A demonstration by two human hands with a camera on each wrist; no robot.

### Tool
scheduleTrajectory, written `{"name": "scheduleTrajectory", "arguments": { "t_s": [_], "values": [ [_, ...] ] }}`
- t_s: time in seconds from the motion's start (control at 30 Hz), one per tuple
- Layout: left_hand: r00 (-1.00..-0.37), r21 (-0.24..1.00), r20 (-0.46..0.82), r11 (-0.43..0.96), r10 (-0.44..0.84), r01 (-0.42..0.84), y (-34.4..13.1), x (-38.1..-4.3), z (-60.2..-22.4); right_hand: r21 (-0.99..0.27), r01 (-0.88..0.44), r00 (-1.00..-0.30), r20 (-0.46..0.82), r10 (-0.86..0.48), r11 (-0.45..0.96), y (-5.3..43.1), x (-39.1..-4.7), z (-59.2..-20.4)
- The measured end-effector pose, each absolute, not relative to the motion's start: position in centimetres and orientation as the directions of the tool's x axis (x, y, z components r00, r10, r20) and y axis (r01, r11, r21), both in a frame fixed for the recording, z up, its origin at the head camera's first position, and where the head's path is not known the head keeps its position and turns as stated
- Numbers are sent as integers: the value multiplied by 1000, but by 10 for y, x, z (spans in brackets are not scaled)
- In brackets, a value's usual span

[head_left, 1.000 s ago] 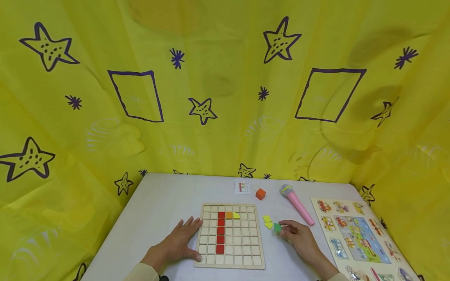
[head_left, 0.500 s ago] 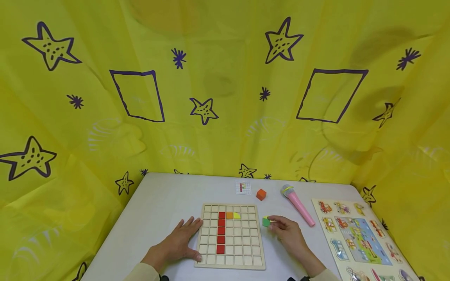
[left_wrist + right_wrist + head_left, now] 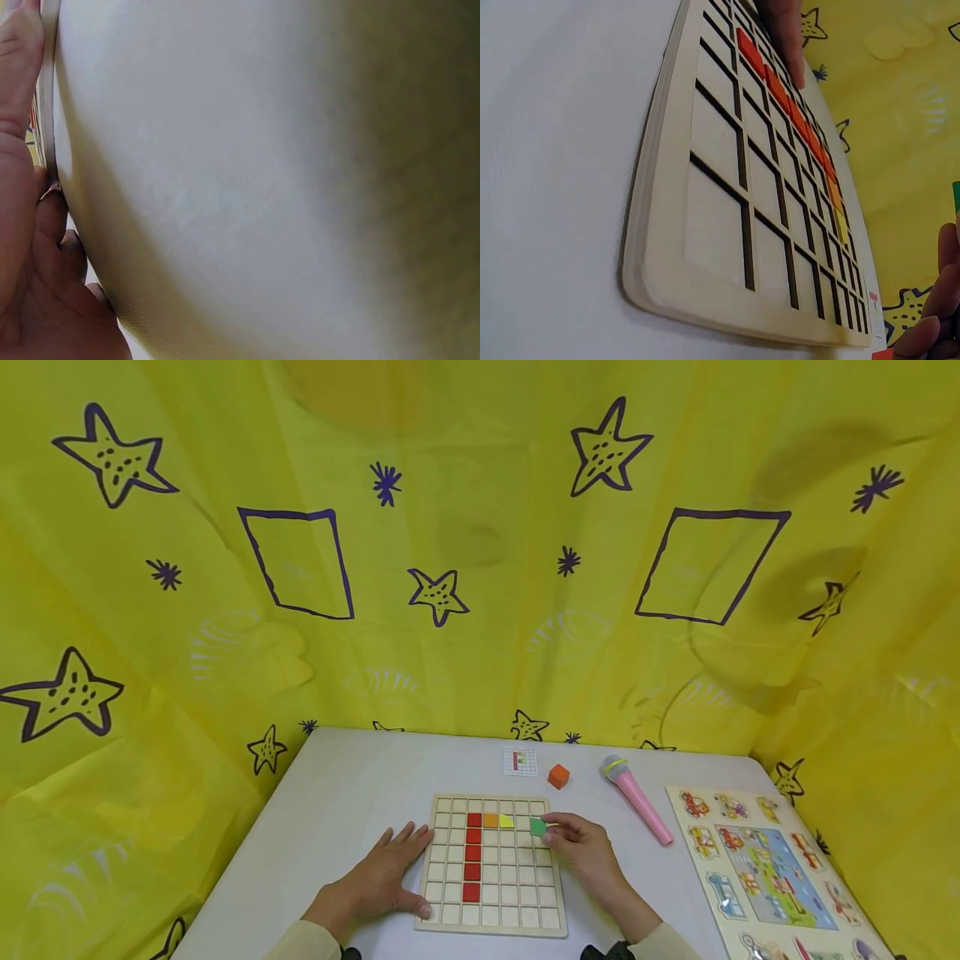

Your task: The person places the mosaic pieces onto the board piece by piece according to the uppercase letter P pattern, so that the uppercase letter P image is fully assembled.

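My left hand (image 3: 381,872) lies along the left side of a wooden grid board (image 3: 517,897), thumb at the lower corner and fingers spread on the edge. A column of red square tiles (image 3: 472,853) sits in the grid. To the right of the top red tile are an orange tile (image 3: 491,820) and a yellow tile (image 3: 506,821) with a slanted side. Above the board's upper right cells, my right hand (image 3: 585,852) pinches a green tile (image 3: 538,827) between thumb and fingers. Only a sliver of green shows in the right wrist view.
A small pattern card (image 3: 520,762) and an orange-red cube (image 3: 558,777) lie behind the board. Right of them lies a pink toy microphone (image 3: 637,800). A vehicle picture puzzle (image 3: 772,877) covers the table's right side. Yellow patterned cloth (image 3: 480,677) hangs around the table.
My right hand has carried the green tile left, from beside the board to over its right columns. Two loose yellow pieces seen earlier no longer show. The left hand has stayed put.
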State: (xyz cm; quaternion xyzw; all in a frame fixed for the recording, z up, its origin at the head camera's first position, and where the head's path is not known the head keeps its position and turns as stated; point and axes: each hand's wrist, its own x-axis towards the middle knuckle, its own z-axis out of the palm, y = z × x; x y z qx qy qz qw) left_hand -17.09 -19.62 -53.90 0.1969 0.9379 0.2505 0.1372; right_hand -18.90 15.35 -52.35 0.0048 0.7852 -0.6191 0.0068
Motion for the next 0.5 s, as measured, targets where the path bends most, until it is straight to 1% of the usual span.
{"name": "scheduleTrajectory", "arguments": {
  "t_s": [0.17, 0.3, 0.5],
  "values": [
    [-888, 530, -165, 797, 430, 288, -196, -170, -538, -971, 22, -999, -27, -19, 238, 143, -189, -522],
    [-888, 532, -171, 799, 426, 281, -195, -170, -537, -976, 23, -999, -32, -36, 215, 137, -190, -524],
    [-887, 527, -163, 798, 432, 292, -196, -170, -537, -979, 5, -999, -16, -51, 202, 128, -192, -527]
  ]
}}
